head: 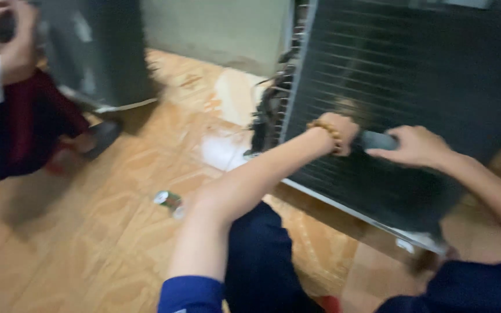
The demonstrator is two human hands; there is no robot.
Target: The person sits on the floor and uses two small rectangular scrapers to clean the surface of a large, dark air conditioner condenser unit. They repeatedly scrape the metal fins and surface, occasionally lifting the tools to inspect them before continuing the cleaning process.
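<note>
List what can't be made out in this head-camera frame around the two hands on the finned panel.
- Dark object between left hand and right hand: motion blur, hands cover its ends.
- Left hand's fingers: hidden behind its wrist.
- Small item on floor: too blurred.
- Finned panel: cut off by top edge.

Both hands rest against the dark finned coil panel [413, 75] of a unit standing on the orange tiled floor [88, 232]. The left hand [343, 132], wearing a beaded bracelet [327, 131], presses on the fins. The right hand [414, 146] grips a dark cylindrical tool [378, 140]. A small can [169, 202] lies on the floor. Another person [7, 98] crouches at left.
</note>
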